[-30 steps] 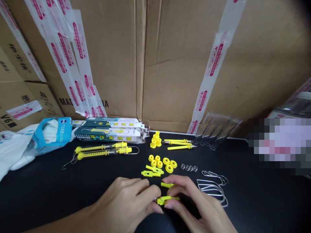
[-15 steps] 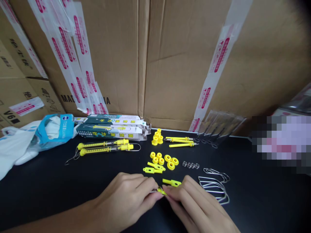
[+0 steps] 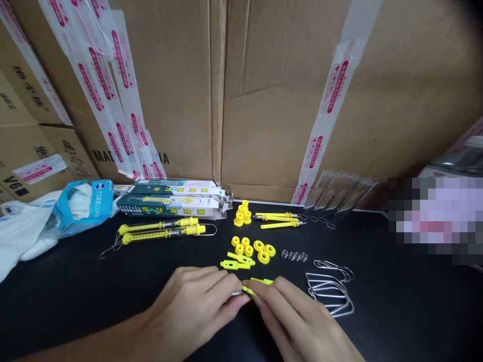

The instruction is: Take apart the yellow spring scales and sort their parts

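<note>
My left hand [image 3: 196, 306] and my right hand [image 3: 290, 317] meet low in the middle of the black table [image 3: 113, 296], fingers pinched together. Between the fingertips sits a small yellow plastic piece [image 3: 249, 290] with a bit of metal at its left end; both hands grip it. Another yellow clip [image 3: 262, 281] peeks out just behind my right fingers. Beyond the hands lie two flat yellow clips [image 3: 236, 263], yellow caps [image 3: 242, 245] and yellow rings [image 3: 264, 251], and a row of small springs [image 3: 294, 256].
Wire hoops [image 3: 332, 291] lie right of my right hand. Two assembled yellow spring scales [image 3: 162, 232] and printed boxes [image 3: 169, 201] sit at left, a blue-and-white bag [image 3: 71, 206] further left. Yellow rods [image 3: 279, 220] and clear tubes [image 3: 339, 193] lie at the back. Cardboard cartons [image 3: 264, 100] wall the table.
My hands have drawn closer together; my right fingers now cover most of the yellow piece, and the loose clip behind them is largely hidden.
</note>
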